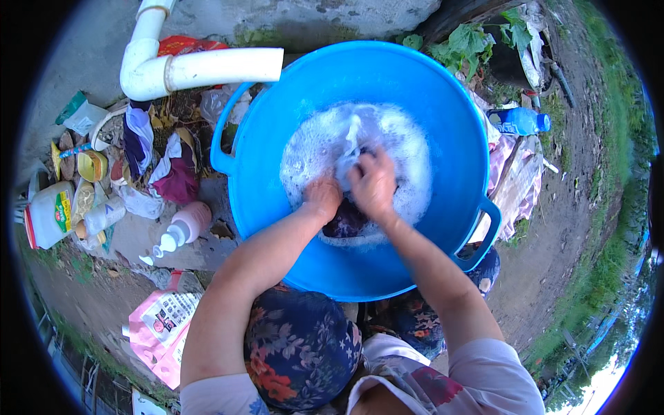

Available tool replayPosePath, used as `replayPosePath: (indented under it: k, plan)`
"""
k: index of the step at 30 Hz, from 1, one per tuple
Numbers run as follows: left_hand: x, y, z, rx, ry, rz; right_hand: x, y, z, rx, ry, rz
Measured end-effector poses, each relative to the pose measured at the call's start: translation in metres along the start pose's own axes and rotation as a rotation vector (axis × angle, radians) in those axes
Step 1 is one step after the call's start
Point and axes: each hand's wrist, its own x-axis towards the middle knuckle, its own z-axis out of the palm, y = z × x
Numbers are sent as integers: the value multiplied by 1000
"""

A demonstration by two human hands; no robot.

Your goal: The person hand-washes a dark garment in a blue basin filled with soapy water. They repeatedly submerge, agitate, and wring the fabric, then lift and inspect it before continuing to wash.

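A big blue two-handled tub (443, 131) stands before my knees, with white suds (408, 149) over the water in its bottom. Both my hands are down in the foam at its middle. Wet pale cloth (351, 142) bunches up at my fingers, and a dark piece of cloth (346, 220) lies just below them. My right hand (373, 183) is closed on the pale cloth, its fingers a little blurred. Beside it, my left hand (324, 196) dips into the suds, its fingers hidden by foam and cloth.
A white drain pipe (221, 67) juts over the tub's upper left rim. To the left are a pink pump bottle (190, 220), a white jug (50, 216), crumpled clothes (173, 166) and a pink bag (162, 328). A blue bottle (517, 121) lies on cloth at the right.
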Motion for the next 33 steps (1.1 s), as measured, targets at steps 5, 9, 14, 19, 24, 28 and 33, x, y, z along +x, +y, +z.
replayPosePath:
  k: [5,9,14,19,24,28,33]
  plan:
    - [13,-11,31,415,524,314,28,-8,19,-226,-161,126]
    - [-5,17,-27,302,365,410,77,43,-3,64,-42,328]
    - [11,6,-58,-149,694,641,20,75,-44,-20,-430,514]
    - [15,9,-32,-557,915,305,7,35,-83,-289,-708,377]
    - [-31,33,8,141,409,489,63,49,-44,183,82,439]
    - [-21,11,-1,225,481,450,24,39,-30,0,-19,335]
    - [-7,-2,7,340,279,329,-30,-8,-18,165,25,233]
